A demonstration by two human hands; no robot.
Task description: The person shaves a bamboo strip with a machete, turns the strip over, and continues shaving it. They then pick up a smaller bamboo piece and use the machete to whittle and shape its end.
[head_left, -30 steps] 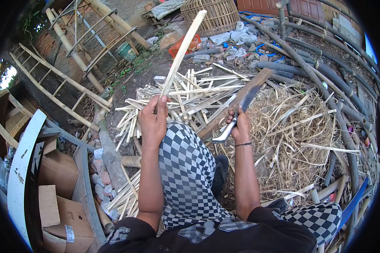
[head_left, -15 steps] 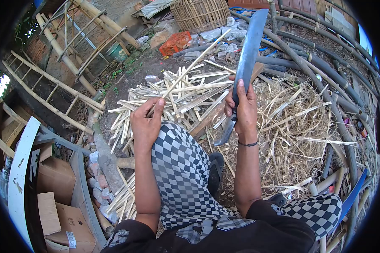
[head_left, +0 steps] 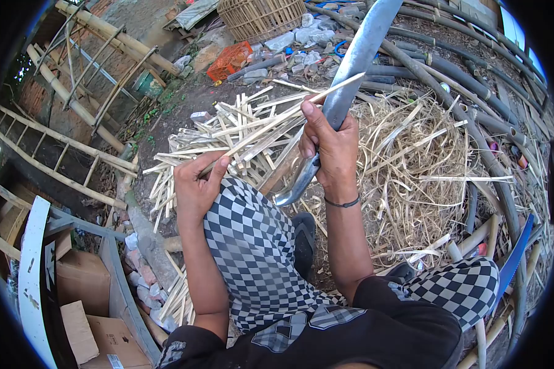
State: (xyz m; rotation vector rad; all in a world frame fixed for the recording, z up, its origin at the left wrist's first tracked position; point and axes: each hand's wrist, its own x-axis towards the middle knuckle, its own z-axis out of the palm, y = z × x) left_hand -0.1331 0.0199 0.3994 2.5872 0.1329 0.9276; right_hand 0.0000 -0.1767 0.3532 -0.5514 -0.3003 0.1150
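My left hand (head_left: 196, 187) pinches the near end of a thin bamboo strip (head_left: 268, 129) between thumb and fingers, just above my knee. From there the strip slants up to the right, and its far end crosses the blade. My right hand (head_left: 335, 150) is wrapped around a large machete (head_left: 364, 46), its wide grey blade pointing up and away, the butt of the handle sticking out below the fist. The right thumb lies against the blade side, its tip right at the strip. Behind both hands spreads a pile of split bamboo strips (head_left: 197, 138).
Curly bamboo shavings (head_left: 412, 203) heap up on the right, with long bamboo poles (head_left: 474, 86) beyond. An orange crate (head_left: 229, 60) and a woven basket (head_left: 261, 18) stand at the back. Cardboard boxes (head_left: 83, 280) sit lower left; a bamboo ladder (head_left: 61, 154) lies above them.
My right hand and the machete have moved left toward the strip. The strip's far end has swung down to the right and now overlaps the blade. The whole view has shifted slightly.
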